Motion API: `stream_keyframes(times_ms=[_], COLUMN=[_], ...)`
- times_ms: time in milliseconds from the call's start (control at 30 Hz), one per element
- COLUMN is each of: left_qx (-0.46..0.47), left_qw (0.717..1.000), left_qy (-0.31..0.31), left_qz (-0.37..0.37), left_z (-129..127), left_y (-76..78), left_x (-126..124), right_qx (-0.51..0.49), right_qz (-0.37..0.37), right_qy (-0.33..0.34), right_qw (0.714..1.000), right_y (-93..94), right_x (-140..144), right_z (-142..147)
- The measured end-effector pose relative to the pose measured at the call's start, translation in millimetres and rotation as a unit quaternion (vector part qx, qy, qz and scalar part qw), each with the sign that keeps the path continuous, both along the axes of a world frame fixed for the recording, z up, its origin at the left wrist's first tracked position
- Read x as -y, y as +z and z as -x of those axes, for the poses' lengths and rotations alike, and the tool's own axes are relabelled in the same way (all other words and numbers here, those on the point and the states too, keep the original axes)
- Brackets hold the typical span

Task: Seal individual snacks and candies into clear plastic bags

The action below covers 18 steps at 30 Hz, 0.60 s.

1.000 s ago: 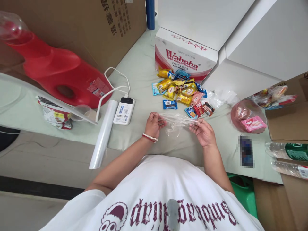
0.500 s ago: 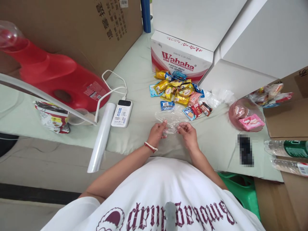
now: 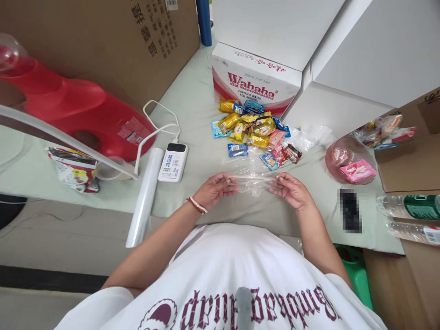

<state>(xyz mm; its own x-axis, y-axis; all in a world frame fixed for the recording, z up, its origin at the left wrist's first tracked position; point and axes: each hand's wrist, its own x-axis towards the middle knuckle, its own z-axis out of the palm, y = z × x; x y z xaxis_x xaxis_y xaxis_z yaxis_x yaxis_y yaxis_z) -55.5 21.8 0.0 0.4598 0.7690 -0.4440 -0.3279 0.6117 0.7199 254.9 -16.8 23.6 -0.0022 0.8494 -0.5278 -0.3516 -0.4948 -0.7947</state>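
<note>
A clear plastic bag [image 3: 253, 176] is stretched sideways between my two hands, just above the table. My left hand [image 3: 217, 189], with a beaded bracelet at the wrist, pinches the bag's left edge. The right edge is pinched in my right hand [image 3: 290, 189]. Just beyond the bag lies a heap of wrapped snacks [image 3: 258, 140], mostly yellow and blue packets. A blue packet [image 3: 238, 150] and a red packet [image 3: 279, 156] are at the near side of the heap.
Behind the snacks stands a Wahaha carton [image 3: 254, 85]. To the left are a power bank [image 3: 173, 162], a plastic film roll [image 3: 145, 199] and a red jug [image 3: 85, 110]. A pink bowl [image 3: 332, 167] with packets and water bottles [image 3: 409, 206] lie to the right.
My hands have moved apart, the left to the left and the right to the right. The clear bag between them is now pulled wide and taut along its edge.
</note>
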Motion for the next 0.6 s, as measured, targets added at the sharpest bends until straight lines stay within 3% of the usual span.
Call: stream_keyframes(times_ms=[167,267,500,600], left_qx=[-0.071,-0.101,-0.091,-0.125], left_qw=[0.996,0.991,0.994,0.990], left_qy=[0.042,0.061,-0.038,-0.042], left_qz=[-0.041,-0.069,-0.041,-0.052], left_z=[-17.4,-20.2,22.5,42.0], left_y=[-16.2,-20.7,-12.0,-8.6], left_x=[4.1,1.5,-31.9,-44.3], right_qx=[0.003,0.032,0.069,0.087], right_qz=[0.060,0.052,0.041,0.032], right_qy=[-0.009,0.015,0.063,0.057], right_qw=[0.998,0.998,0.995,0.994], right_y=[-21.2,-25.8,-11.6,-10.9], right_x=[-0.9,1.8,3.1,3.9], right_z=[29.3,43.4,12.9,3.1])
